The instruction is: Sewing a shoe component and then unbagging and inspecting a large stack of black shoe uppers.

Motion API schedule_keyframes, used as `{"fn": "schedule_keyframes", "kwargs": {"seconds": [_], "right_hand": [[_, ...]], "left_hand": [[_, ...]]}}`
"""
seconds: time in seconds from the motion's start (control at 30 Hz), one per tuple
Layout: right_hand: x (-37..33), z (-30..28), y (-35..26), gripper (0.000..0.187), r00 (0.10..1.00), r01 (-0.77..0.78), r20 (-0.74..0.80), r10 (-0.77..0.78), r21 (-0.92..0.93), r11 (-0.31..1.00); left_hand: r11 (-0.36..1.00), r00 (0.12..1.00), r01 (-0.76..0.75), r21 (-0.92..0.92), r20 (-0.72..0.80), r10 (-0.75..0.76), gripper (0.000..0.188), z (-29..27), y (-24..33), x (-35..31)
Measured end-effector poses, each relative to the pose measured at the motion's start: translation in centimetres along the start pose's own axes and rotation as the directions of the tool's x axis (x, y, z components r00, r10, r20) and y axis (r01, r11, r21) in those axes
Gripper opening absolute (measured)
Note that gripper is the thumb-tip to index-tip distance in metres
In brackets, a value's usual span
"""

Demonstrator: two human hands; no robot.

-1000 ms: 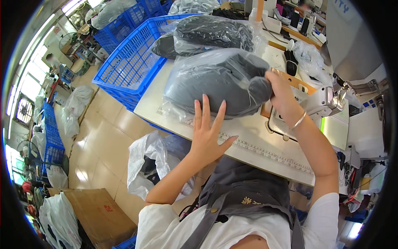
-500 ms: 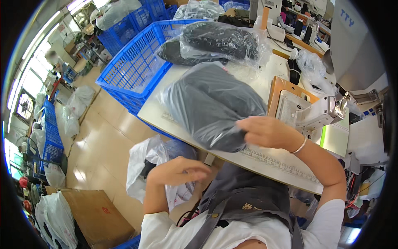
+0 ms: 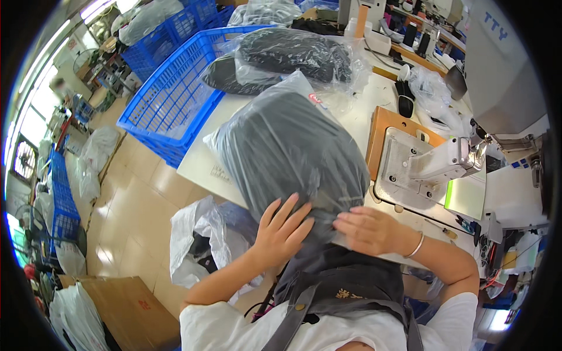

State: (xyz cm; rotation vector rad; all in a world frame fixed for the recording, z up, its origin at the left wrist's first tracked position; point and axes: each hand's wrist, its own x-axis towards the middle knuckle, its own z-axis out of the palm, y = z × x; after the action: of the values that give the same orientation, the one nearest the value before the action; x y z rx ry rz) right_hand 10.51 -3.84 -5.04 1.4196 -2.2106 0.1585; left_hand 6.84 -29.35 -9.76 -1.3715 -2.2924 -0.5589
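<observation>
A clear plastic bag (image 3: 287, 140) packed with dark grey fabric lies on the white worktable (image 3: 190, 169) in front of me, its near end at the table's front edge. My left hand (image 3: 284, 231) rests on the bag's near left part, fingers spread and flat against the plastic. At the near right corner, my right hand (image 3: 374, 231) has its fingers closed on the bag's gathered plastic. Its thumb is hidden. To the right stands a sewing machine (image 3: 448, 161) with a metal plate and an orange-brown board.
A blue plastic crate (image 3: 158, 117) stands left of the table. Another bag of black goods (image 3: 293, 55) lies at the table's back. A white sack (image 3: 193, 240) is below the left edge, and a cardboard box (image 3: 132, 310) sits on the floor at lower left.
My left hand has come up from beside the table onto the bag. The bag has turned and lies flatter, nearer to me. My right hand stays at its near right end.
</observation>
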Motion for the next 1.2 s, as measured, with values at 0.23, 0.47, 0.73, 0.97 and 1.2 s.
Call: {"fn": "schedule_keyframes", "kwargs": {"seconds": [0.23,0.47,0.73,0.97,1.2], "right_hand": [[1.1,0.1,-1.8,0.013,0.993,-0.033,-0.112,0.023,-0.094,0.995],[2.5,0.5,-1.1,0.023,0.975,0.174,-0.137,-0.178,-0.035,0.984],[3.3,1.1,-1.5,0.028,0.964,0.222,-0.153,-0.218,0.013,0.975],[1.8,-0.4,0.8,0.013,0.942,-0.310,-0.057,0.331,0.233,0.922],[0.4,-2.4,2.5,0.008,0.662,-0.574,0.067,0.747,0.686,0.447]], "left_hand": [[0.997,0.924,-0.008,-0.076,-0.381,-0.022,0.021,3.1,0.0,-3.9],[0.999,0.829,0.004,-0.044,-0.559,-0.028,0.017,5.7,-0.3,-5.8],[0.998,0.823,0.025,-0.059,-0.565,-0.054,0.012,5.5,0.0,-6.8],[0.999,0.972,0.021,0.032,-0.235,-0.013,0.053,-0.1,-1.2,1.2],[0.985,0.885,-0.012,-0.170,-0.461,-0.069,0.048,1.0,1.4,4.8]]}}
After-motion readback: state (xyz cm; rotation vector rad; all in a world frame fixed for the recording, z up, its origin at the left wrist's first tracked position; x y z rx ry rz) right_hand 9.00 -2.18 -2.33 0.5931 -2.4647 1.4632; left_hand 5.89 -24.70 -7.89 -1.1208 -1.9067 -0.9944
